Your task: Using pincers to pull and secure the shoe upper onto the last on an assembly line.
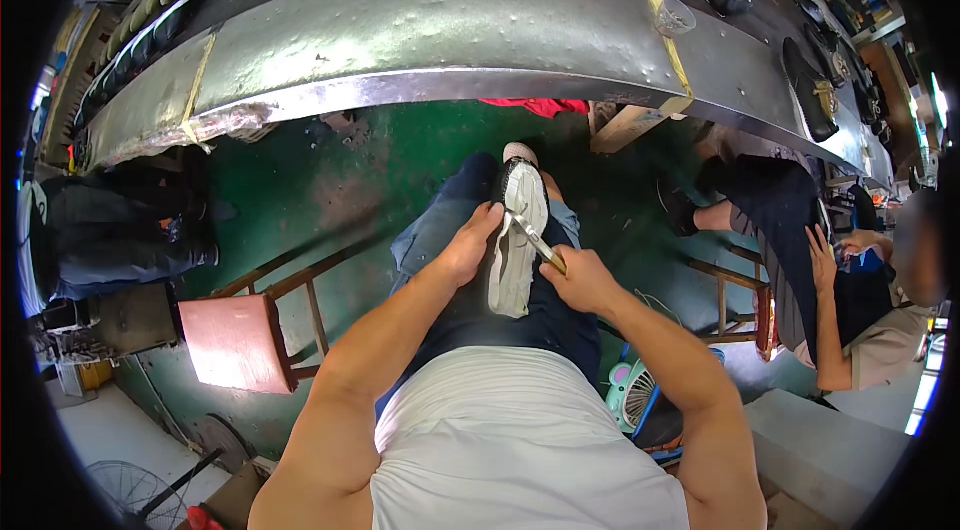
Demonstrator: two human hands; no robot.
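Observation:
An upturned shoe (516, 265) lies lengthwise over my lap, its pale whitish underside facing up and its dark edge showing at the far end. My left hand (472, 245) is closed on the shoe's left edge, thumb pressed near the middle. In my right hand (582, 280) is a silver pliers-like tool (535, 239), gripped by its yellowish handle end. Its metal tip points up and left, reaching the shoe's underside beside my left thumb. The exact contact at the tip is too small to tell.
A metal-edged workbench (400, 35) spans the far side, bearing several dark shoes (808, 90) and a clear cup (675, 17). Stools (237, 342) stand either side. A small green fan (632, 395) sits by my right hip. A seated co-worker (780, 220) is at right.

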